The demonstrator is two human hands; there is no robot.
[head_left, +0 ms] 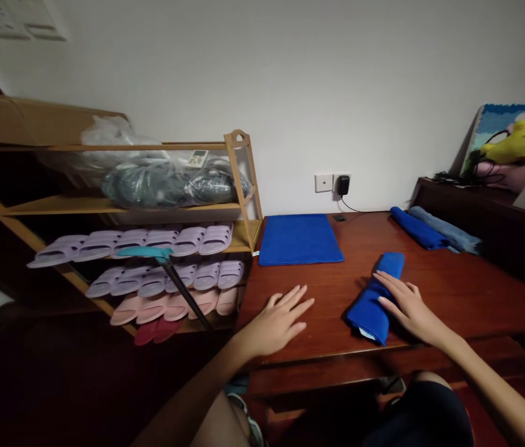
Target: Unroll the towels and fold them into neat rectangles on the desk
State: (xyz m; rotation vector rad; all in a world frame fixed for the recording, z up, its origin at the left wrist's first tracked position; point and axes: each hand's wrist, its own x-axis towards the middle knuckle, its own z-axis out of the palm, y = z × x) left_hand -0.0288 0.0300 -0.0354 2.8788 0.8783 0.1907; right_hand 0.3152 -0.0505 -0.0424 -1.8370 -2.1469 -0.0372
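Observation:
A folded, rolled-looking blue cloth lies slantwise on the wooden desk, a white tag showing at its near end. My right hand rests on its right side with the fingers stretched out, not wrapped around it. To the left, my left hand lies on the desk top, fingers spread and holding nothing. Beyond it, a flat blue cloth is spread out against the wall side. At the back right, a rolled blue cloth lies beside a rolled grey-blue cloth.
Left of the desk stands a wooden rack with rows of lilac slippers and pink slippers. A teal-topped pole leans before it. A black charger is plugged into the wall. A yellow plush toy sits right.

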